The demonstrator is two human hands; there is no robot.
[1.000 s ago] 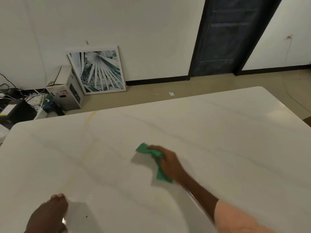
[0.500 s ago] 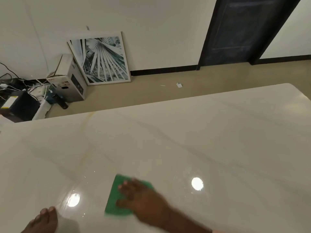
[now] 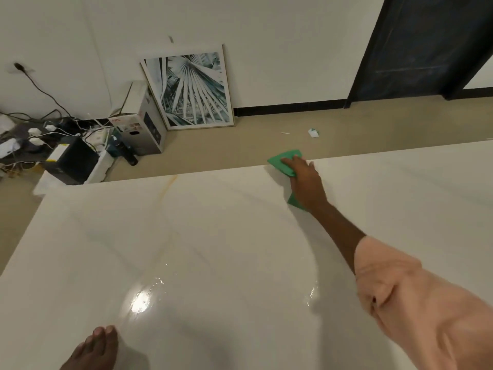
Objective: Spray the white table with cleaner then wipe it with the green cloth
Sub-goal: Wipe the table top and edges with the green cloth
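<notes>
Wiping stage in hand; no spray bottle in view. Right hand (image 3: pixel 306 180) stretched to the far edge of the white surface (image 3: pixel 213 236), fingers (image 3: pixel 289 162) straight and flat, pressing the green cloth (image 3: pixel 284 160) down. Cloth at the far rim, its leading corner overhanging toward the floor, a second corner showing under the wrist. Left hand (image 3: pixel 93 348) resting at the near edge, visible fingers extended, nothing held, apparently bracing.

Wet sheen and droplets near the middle foreground and beside the right sleeve (image 3: pixel 413 303), so moisture likely remains to be picked up.

Advice for the step: keep the palm flat and pressure even; stop the stroke at the rim so the cloth does not slide off; return in overlapping passes toward the wet patches; keep the left hand planted for balance at full reach.

Against the frame half a second earlier: cloth then near the front of the surface, close to the body, under a blurred hand; now carried to the far edge with the arm fully extended. Bright ceiling reflections shifted, only one strong glare left. Left hand in much the same corner. View tilted, showing more of the cables and boxes (image 3: pixel 138 121) by the wall and the framed palm print (image 3: pixel 189 86).
</notes>
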